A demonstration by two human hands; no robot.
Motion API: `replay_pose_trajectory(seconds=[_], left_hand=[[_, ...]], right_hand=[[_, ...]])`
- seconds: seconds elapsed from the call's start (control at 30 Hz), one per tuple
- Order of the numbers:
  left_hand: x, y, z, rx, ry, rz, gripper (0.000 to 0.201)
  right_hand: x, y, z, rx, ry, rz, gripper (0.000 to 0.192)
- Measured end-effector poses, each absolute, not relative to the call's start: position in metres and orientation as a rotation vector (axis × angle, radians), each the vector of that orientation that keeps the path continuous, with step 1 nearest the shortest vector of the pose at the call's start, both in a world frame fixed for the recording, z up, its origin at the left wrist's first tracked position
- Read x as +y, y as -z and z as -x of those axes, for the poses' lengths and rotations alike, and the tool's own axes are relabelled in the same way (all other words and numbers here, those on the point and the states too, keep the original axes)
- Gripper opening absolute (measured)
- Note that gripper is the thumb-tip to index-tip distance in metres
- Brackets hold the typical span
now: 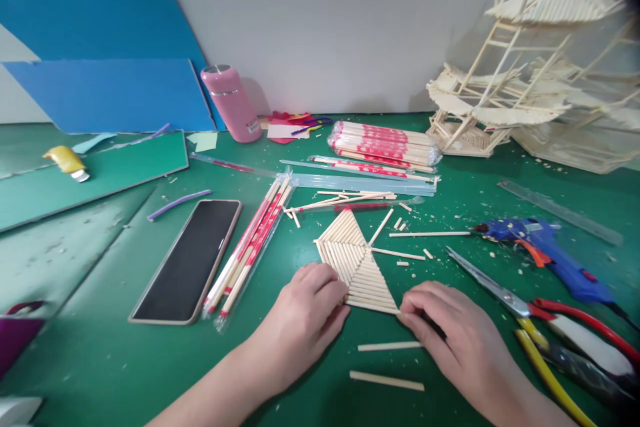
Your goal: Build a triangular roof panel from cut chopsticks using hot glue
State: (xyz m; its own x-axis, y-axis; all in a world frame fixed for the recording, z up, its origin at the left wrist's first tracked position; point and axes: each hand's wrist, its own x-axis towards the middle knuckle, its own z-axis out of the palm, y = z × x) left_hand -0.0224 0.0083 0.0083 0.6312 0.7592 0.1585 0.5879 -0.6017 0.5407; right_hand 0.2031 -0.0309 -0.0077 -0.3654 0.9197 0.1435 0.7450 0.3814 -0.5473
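1. Pinching the lowest stick (373,308) evenly at both ends was probably the good way to keep it straight against its neighbour.
2. The left hand (319,297) grasped the stick panel (359,260) by its lower left corner; the right hand (445,320) held the lower right tip between thumb and finger.
3. The panel lay on the green table (280,380); its pale sticks made slanting sections, with two bare spokes (400,254) at right.
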Motion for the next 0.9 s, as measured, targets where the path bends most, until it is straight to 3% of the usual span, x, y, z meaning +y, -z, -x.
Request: replay_pose_trajectory(seconds=[0.67,0.8,0.9], left_hand=[[0.002,-0.011,0.015,0.983,-0.514,-2.633,0.02],[0.004,-0.011,0.016,1.006,-0.654,-2.529,0.017],[0.008,-0.007,0.017,0.995,-0.722,-2.501,0.02]], right_hand=[[-0.034,-0.009,-0.198,-2.075,-0.661,1.331,0.011],[-0.041,-0.014,-0.219,-1.947,-0.443,1.483,0.003],[-0.053,-0.013,-0.25,-1.848,-0.201,1.693,0.009]])
